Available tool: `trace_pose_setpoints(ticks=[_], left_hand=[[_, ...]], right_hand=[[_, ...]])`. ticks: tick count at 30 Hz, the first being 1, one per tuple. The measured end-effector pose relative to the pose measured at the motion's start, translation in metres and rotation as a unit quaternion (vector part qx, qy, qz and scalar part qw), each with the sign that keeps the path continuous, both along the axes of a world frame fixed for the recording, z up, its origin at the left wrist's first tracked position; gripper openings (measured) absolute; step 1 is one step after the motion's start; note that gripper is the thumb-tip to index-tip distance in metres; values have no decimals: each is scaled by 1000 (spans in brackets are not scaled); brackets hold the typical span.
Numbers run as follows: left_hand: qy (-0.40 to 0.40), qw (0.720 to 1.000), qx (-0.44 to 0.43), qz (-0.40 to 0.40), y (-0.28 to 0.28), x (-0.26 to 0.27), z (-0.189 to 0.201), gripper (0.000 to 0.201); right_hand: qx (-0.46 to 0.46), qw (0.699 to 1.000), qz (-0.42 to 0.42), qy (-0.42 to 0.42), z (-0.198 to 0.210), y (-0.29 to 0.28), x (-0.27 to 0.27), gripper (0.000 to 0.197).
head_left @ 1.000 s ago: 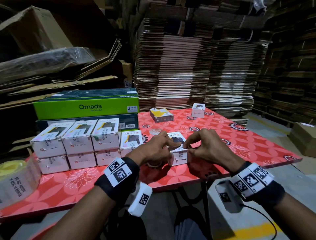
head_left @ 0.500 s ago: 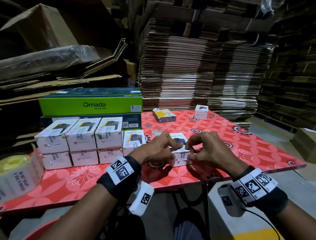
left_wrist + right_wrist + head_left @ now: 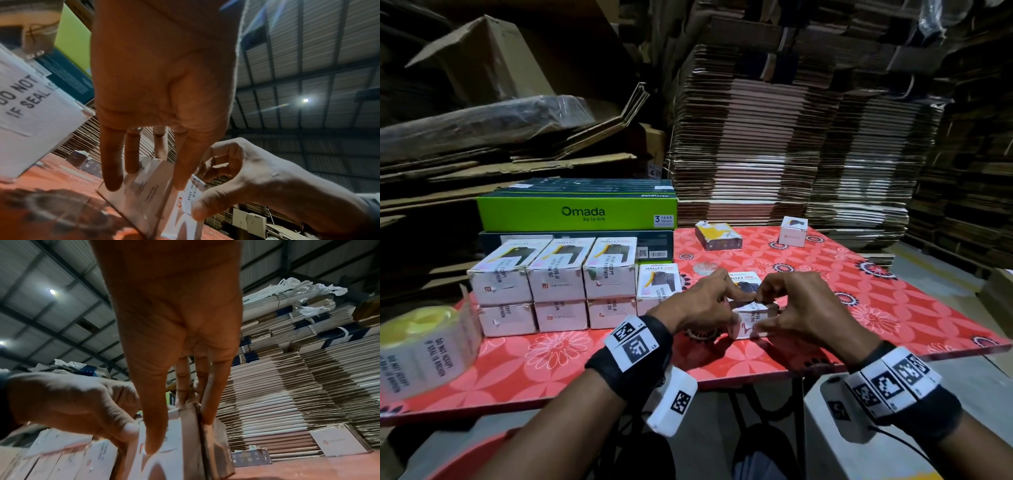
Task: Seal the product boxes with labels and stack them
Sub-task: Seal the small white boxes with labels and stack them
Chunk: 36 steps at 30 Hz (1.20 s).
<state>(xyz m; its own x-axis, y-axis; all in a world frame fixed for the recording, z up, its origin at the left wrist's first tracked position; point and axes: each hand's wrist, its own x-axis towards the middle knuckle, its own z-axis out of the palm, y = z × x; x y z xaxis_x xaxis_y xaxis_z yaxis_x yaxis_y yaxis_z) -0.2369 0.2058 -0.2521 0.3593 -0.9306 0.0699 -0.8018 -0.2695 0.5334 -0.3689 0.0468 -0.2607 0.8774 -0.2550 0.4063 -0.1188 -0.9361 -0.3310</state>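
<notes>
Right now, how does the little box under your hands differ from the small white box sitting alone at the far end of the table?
The box being sealed sits at the near edge, with the left hand and right hand on it; the far white box stands alone and untouched. A seal label wraps over the near box's edge; none shows on the far white box. Both are small white cartons on the red floral table.

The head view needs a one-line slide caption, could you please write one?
Both hands, left and right, press a seal label onto a product box beside stacked boxes.
</notes>
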Motion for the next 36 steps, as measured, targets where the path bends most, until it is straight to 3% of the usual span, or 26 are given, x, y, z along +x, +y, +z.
trace_pose_setpoints(ticks=[6,12,17,26,36], left_hand=[[8,1000,-1,-1,2,-1,2,51],[6,1000,-5,-3,2,-2,2,53],[12,1000,-6,0,1,-1,2,52],[-8,1000,-19,-8,-3,-1,-1,51],[4,1000,-23,11,-3,-3,-2,64]], right_hand=[[-13,1000,7,-1,2,-3,2,28],[-15,998,-10,56,11,0,3,32],[-17,999,-40,25,11,4,5,26],[-14,999,-43,-12,4,9,8,43],[1,999,0,35,12,1,0,29]])
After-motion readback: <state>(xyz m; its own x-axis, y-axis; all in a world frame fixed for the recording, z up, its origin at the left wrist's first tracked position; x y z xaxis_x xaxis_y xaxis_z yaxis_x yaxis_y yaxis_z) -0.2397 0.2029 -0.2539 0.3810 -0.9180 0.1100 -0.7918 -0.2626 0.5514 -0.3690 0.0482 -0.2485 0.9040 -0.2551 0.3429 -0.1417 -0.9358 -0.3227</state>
